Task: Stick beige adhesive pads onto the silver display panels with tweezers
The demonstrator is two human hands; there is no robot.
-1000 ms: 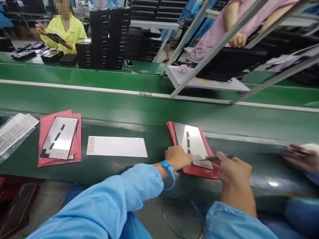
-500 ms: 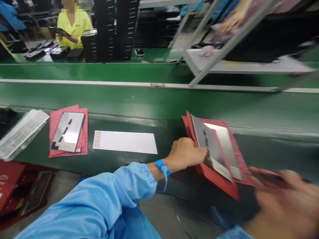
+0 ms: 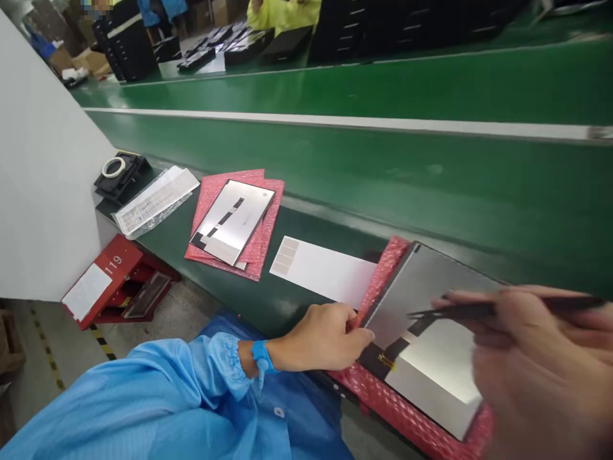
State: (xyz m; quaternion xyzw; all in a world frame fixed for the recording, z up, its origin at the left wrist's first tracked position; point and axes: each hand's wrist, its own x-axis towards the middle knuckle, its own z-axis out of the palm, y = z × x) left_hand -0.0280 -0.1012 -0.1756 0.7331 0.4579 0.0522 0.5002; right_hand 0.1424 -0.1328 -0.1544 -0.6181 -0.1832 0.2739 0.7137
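Now pinches panel (image 3: 440,354) and wrap (image 3: 384,273) nearer in left hand (image 3: 323,338), seemingly reachable with tweezers (image 3: 481,310) gripped in right hand (image 3: 539,358).

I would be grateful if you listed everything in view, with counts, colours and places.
Near panel: 1, silver and black, right
Bubble wrap: layers unclear, red, under near panel
Tweezers: 1, black, in right hand
Other panel: 1, silver and black, on pouches
Pouches: at least 2, pink, centre-left
Label sheet: 1, white and beige, beside bubble wrap
Plastic-wrapped sheets: count unclear, white, left
Tape roll: 1, cream, on holder
Holder: 1, black, left
Box: 1, red, lower left
Board: 1, white, left edge
Benchtop: sections unclear, green, across
Stacked trays: many, black, far side
Co-workers: at least 2, yellow and blue clothing, far side
Left hand: 1, blue wristband, near panel's edge
Right hand: 1, bare, over near panel
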